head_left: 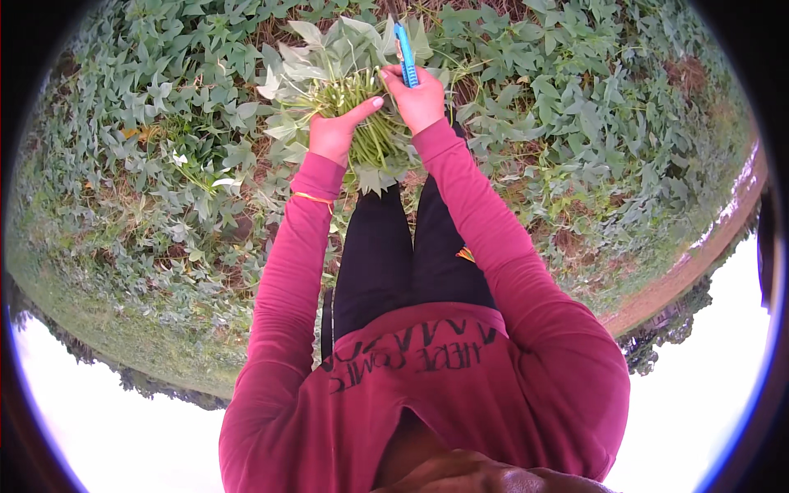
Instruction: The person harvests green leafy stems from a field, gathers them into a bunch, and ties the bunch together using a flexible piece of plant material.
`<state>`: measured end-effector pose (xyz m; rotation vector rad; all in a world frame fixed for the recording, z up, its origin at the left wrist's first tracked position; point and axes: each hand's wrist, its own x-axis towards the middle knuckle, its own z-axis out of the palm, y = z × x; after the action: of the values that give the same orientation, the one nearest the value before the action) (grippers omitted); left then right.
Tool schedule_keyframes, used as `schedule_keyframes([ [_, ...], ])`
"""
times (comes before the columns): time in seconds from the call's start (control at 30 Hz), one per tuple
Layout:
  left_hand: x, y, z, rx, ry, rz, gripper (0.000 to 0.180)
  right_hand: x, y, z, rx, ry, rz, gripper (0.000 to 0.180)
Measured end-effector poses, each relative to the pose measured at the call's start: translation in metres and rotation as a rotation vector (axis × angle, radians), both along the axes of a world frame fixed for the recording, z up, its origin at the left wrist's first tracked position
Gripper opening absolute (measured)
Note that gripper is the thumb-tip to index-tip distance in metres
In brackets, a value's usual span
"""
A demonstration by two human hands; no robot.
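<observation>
A thick bunch of leafy green stems point(376, 141) is held out over my knees, cut ends bundled in the middle and broad leaves fanning around them. My left hand point(335, 135) is wrapped round the bunch's left side, thumb lying across the stems. On the right side, my right hand point(421, 100) holds a blue-handled knife point(406, 56) against the palm, its dark blade pointing away from me. The thumb and forefinger of that same hand touch the stems at the bunch's edge. Some fingers of both hands are hidden behind the leaves.
Low leafy vines point(567, 90) cover the ground all around, with dry brown straw showing between them. My dark-trousered legs point(374, 263) stand below the bunch. A bare earth strip point(657, 292) curves along the right, with trees beyond it.
</observation>
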<state>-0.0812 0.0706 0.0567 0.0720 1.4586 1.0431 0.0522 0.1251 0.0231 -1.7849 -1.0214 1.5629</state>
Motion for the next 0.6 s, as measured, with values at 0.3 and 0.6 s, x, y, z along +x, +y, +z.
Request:
schedule_keyframes([
  [0.3, 0.020, 0.035, -0.008, -0.174, -0.313, -0.077, 0.037, 0.004, -0.010, -0.026, -0.138, 0.341, -0.348, 0.014],
  [0.6, 0.013, 0.037, -0.028, -0.286, 0.171, -0.555, 0.045, 0.128, 0.189, -0.139, 0.226, -0.896, 0.482, 0.025],
])
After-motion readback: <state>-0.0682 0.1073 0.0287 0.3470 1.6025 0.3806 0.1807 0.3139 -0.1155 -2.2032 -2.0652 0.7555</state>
